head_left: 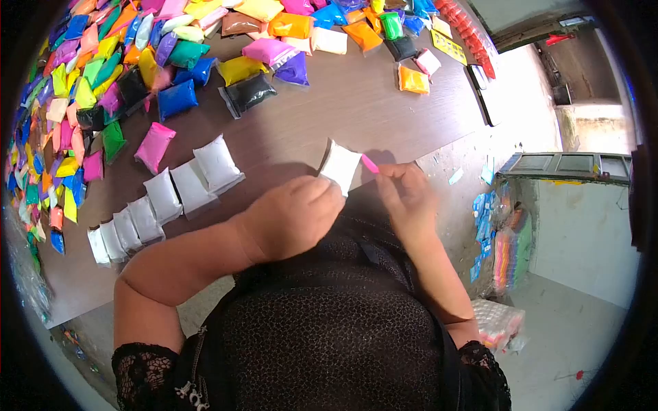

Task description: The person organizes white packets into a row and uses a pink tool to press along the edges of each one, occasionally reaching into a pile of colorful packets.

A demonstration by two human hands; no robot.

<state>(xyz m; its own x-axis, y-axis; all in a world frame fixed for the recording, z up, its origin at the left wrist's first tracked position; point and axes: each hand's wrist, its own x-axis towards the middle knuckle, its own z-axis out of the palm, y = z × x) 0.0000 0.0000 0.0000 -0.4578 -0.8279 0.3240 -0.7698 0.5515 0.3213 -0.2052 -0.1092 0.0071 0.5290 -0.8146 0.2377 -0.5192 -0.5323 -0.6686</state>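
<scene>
My left hand is closed, its fingers gripping the lower left edge of a small white packet. To the right of it, my right hand pinches a thin, bright pink piece with a narrow, rounded end, like a small plastic clay tool. The far end of this piece is right at the packet's upper right corner. Behind my left forearm, several white packets lie in a slanting row on the brown table.
A large heap of coloured packets covers the table's left and back. A black packet and an orange packet lie nearer. Red pieces and a dark-edged phone-like object sit at the right edge. Blue wrappers litter the floor.
</scene>
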